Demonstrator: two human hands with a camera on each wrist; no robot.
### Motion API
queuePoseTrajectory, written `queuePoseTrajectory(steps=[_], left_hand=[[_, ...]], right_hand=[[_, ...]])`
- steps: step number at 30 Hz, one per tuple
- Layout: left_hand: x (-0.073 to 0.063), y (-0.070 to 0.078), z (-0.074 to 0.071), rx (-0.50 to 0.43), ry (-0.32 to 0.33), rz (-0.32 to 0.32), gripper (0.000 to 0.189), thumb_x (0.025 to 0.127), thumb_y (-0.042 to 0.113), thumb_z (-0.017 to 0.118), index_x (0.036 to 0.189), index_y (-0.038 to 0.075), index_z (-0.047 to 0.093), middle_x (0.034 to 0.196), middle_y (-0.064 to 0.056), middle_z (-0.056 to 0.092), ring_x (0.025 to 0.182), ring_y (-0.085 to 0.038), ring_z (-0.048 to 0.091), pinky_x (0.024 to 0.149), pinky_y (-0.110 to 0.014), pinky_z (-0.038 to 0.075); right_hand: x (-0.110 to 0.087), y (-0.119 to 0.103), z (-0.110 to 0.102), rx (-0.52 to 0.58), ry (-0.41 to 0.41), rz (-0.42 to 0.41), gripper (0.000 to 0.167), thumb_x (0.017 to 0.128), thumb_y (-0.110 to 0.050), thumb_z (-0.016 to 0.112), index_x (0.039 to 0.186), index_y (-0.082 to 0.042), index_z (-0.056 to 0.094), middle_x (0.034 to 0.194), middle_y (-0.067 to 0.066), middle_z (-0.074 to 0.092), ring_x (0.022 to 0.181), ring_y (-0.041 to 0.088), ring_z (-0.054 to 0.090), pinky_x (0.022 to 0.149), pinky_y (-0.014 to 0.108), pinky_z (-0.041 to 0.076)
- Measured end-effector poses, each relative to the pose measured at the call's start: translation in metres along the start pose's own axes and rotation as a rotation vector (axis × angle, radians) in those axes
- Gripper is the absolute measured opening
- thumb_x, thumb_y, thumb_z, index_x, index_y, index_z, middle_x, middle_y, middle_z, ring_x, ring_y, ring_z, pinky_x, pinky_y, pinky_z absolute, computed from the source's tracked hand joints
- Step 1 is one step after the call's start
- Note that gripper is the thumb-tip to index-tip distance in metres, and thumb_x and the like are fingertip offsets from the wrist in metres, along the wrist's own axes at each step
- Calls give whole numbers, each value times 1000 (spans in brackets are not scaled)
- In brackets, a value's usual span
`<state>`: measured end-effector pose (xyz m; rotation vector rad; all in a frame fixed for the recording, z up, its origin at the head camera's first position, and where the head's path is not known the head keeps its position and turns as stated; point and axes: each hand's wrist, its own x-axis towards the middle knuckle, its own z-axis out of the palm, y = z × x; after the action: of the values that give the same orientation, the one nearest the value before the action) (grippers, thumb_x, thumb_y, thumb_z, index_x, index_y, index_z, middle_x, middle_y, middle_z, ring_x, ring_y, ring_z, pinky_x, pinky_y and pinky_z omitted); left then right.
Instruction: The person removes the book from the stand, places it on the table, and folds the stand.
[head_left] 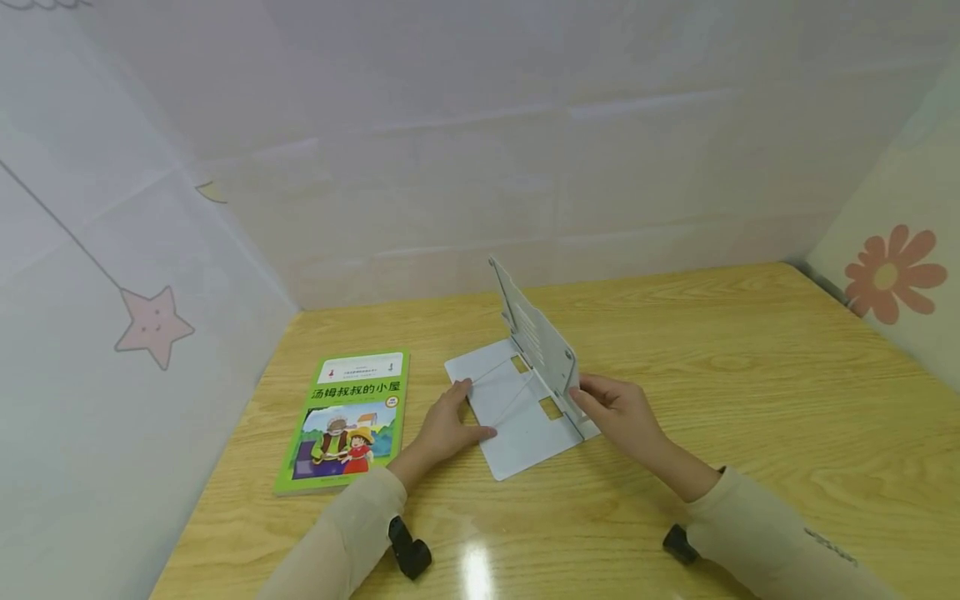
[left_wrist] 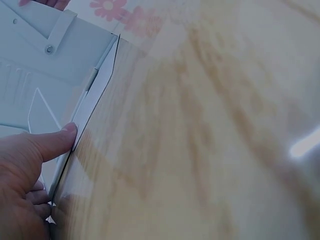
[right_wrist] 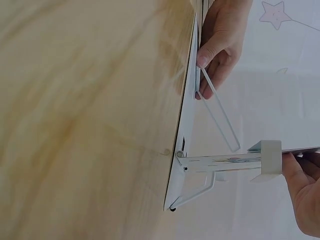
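The stand (head_left: 525,421) sits near mid-frame on the wooden surface (head_left: 757,358). I see the left hand (head_left: 442,427) grasping its base's left edge, the right hand (head_left: 618,414) pinching the raised panel's (head_left: 550,352) near end; a green book (head_left: 348,429) lies lower left.
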<state>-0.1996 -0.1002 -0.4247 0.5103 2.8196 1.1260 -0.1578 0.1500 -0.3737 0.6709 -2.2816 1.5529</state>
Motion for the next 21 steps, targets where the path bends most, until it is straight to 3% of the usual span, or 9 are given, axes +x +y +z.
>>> queuePoseTrajectory(steps=[21], left_hand=[[-1,-4,1,7,9,47,82,71,36,69,129,-8,30,133,-22,28,123,-32,21,100,-39,19]], right_hand=[[-2,-6,5,0,-24,36,22,84,-2,54,102,10,59,98,19,60,87,18,58,64,24,49]])
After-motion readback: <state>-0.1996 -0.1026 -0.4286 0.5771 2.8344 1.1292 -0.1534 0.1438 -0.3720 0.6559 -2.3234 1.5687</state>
